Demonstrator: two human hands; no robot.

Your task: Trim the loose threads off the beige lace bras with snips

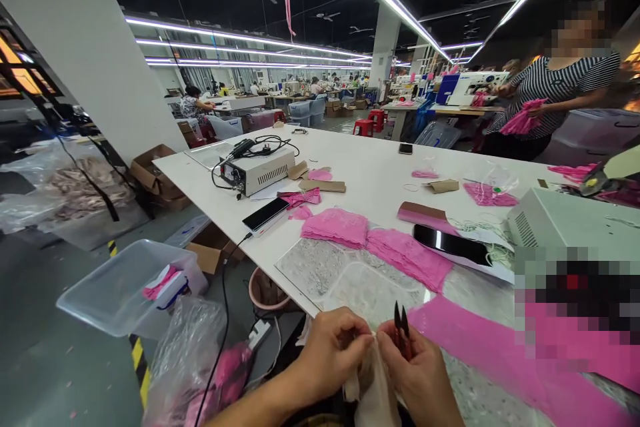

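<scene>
**Fingers (359,349) pinched closed on pale cloth (379,392)**

Your left hand (335,347) and right hand (419,368) grip its upper end, fingertips nearly meeting, beside the tabletop (360,160); the right also carries snips (405,331), points upward. You seem to be working that edge; trimming would call for a steady left pinch and freed blades.

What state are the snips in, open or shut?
Open: the snips, held in the right hand, show two dark tips standing apart.
</scene>
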